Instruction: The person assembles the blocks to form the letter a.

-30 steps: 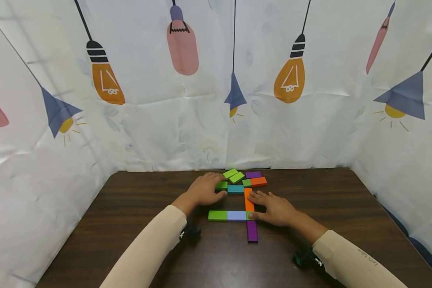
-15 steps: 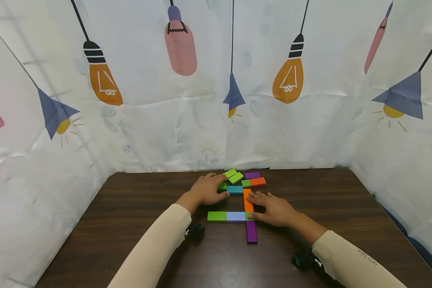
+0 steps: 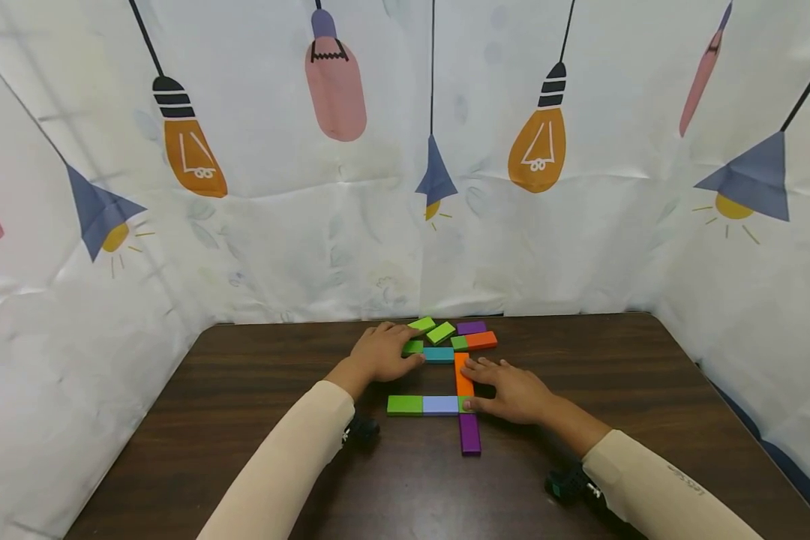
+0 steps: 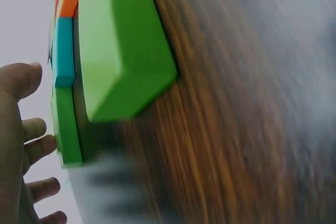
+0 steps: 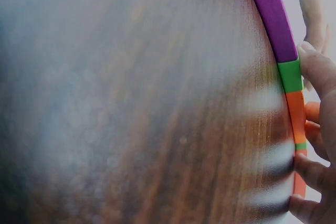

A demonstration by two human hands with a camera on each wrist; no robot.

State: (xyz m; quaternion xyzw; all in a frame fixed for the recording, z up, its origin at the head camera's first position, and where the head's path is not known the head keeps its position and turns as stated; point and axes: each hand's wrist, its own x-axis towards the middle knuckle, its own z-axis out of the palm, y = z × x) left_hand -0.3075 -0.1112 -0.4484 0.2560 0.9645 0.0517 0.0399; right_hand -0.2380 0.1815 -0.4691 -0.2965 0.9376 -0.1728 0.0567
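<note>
Nearest me, low in the frame, two cream sleeves reach over a dark wood-grain table. Right of centre, a purple block points up to a small green block; leftward from that run a lavender block, then a lime-green block. An orange block continues upward. The right hand lies relaxed, fingers spread, thumb at the small green block and fingertips at the orange one, gripping nothing.

Farther up, a teal block adjoins a darker green block. The left hand is loosely spread over that end, fingers extended by a tilted lime tile; I can't tell if they touch it. Just right sit another lime tile, a short green piece against a red-orange block, and, farthest, a violet block. Behind hangs a lamp-print cloth.
</note>
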